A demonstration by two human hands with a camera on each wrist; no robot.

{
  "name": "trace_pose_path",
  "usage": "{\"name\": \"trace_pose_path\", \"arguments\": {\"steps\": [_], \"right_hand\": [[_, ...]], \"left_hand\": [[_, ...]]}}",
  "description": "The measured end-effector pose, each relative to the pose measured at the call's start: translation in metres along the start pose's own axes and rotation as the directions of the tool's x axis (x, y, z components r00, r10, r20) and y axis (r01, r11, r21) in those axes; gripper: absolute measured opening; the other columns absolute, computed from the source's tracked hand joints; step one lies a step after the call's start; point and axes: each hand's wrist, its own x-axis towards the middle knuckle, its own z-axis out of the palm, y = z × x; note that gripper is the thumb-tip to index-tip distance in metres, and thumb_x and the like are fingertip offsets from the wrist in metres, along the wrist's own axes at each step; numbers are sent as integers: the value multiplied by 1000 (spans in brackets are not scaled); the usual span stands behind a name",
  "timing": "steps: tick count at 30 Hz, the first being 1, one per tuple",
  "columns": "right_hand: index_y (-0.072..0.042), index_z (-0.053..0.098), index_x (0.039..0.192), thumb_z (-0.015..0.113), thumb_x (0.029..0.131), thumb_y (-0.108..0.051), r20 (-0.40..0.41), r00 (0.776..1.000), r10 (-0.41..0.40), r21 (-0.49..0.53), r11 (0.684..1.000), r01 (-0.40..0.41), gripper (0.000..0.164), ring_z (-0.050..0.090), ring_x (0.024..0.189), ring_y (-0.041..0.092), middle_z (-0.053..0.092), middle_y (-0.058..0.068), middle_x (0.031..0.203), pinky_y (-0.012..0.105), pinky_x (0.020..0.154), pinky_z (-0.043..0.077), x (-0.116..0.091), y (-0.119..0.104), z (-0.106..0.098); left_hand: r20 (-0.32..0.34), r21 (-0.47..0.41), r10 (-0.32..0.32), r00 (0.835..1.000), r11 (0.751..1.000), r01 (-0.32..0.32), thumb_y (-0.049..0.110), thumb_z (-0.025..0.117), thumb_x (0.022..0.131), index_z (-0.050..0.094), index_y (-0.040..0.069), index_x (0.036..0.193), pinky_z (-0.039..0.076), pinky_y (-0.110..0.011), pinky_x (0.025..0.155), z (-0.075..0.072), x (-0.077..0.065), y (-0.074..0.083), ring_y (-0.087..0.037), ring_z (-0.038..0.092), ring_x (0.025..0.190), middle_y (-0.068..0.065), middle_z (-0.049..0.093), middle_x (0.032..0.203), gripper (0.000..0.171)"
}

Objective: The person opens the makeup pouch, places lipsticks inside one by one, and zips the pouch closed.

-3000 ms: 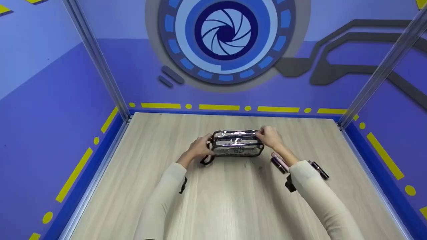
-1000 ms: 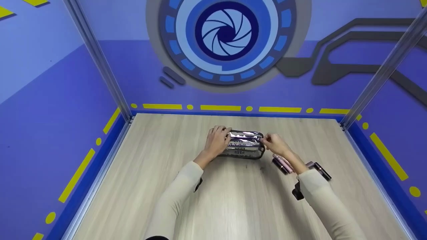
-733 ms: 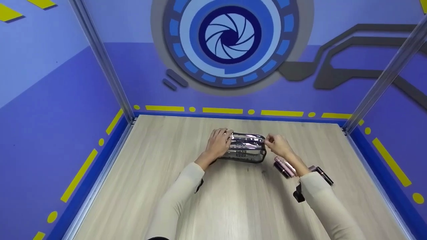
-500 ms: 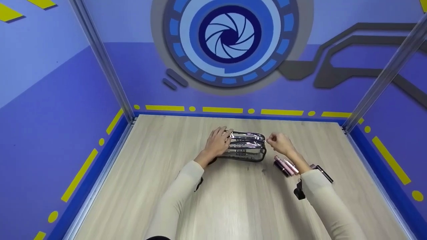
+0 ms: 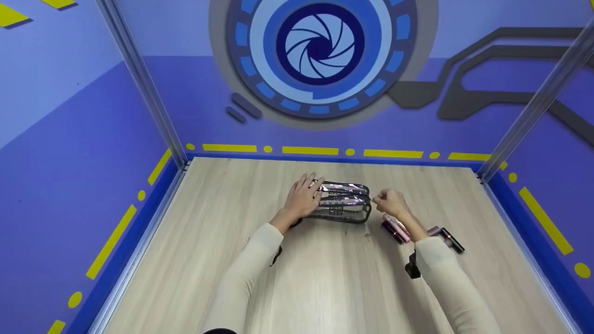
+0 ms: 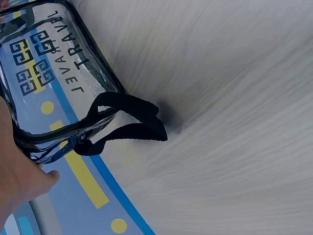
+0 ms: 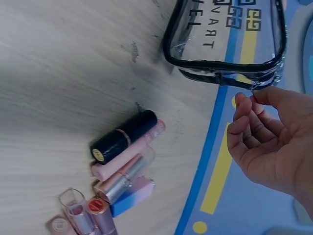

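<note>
Head view, and the clear, black-edged pouch [image 5: 343, 213] sits on the tabletop [image 5: 301, 287] between both hands: left hand [image 5: 300, 200] laying fanned fingers, spread apart, over one end, right hand [image 5: 391, 202] with its grip together, thumb and finger clamped on the zip pull [image 7: 254, 87] at the other, cosmetic tubes [image 7: 124, 155] lying near that wrist, black strap [image 6: 129, 104] looping out by the left.

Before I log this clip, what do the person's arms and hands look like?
The left sleeve and right sleeve are long, cream-coloured and lightly creased. A small black piece shows beside the left cuff, and a blockier black piece beside the right. The left hand and right hand are ungloved. No cables or sleeve markings are visible.
</note>
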Motion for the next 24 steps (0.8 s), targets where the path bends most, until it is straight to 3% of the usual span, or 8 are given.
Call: {"name": "trace_pose_path", "arguments": {"steps": [4, 12, 20, 22, 24], "right_hand": [[-1, 65, 78, 60, 93, -9, 19, 999, 31, 33, 999, -32, 17, 54, 52, 2, 65, -4, 59, 15, 48, 43, 2, 10, 9], [-1, 64, 76, 57, 92, -8, 39, 995, 89, 44, 995, -91, 19, 56, 53, 2, 71, 4, 62, 14, 50, 42, 0, 18, 24], [-1, 65, 77, 57, 89, -11, -12, 984, 175, 65, 983, -174, 18, 48, 58, 6, 56, -10, 59, 20, 54, 38, -9, 19, 40], [0, 67, 79, 57, 89, -12, -14, 982, 191, 80, 979, -189, 18, 48, 58, 6, 57, -8, 58, 19, 53, 38, -8, 19, 41], [1, 68, 82, 57, 91, -13, 2, 979, 203, 97, 975, -202, 20, 55, 57, 8, 65, 2, 60, 19, 51, 40, -5, 17, 42]], "left_hand": [[3, 17, 3, 1000, 1000, -3, 34, 33, 108, 32, 24, 162, 27, -54, 127, -2, -2, 0, -35, 22, 158, -9, 27, 170, 55], [11, 1, 7, 1000, 1000, -7, 34, 33, 106, 27, 22, 164, 16, -56, 129, 0, -2, 1, -36, 13, 160, -9, 16, 173, 59], [-7, -13, 8, 1000, 1000, -8, 32, 35, 105, 28, 21, 163, 10, -56, 130, 4, -3, 2, -34, 9, 161, -9, 13, 173, 60], [-23, 8, 18, 1000, 1000, -18, 31, 35, 105, 29, 19, 163, 10, -54, 131, 2, -3, 1, -32, 8, 161, -10, 11, 174, 59], [-46, 33, 35, 998, 999, -34, 29, 37, 105, 32, 16, 162, 12, -52, 131, 0, -3, 0, -31, 10, 161, -11, 10, 173, 58]]}}
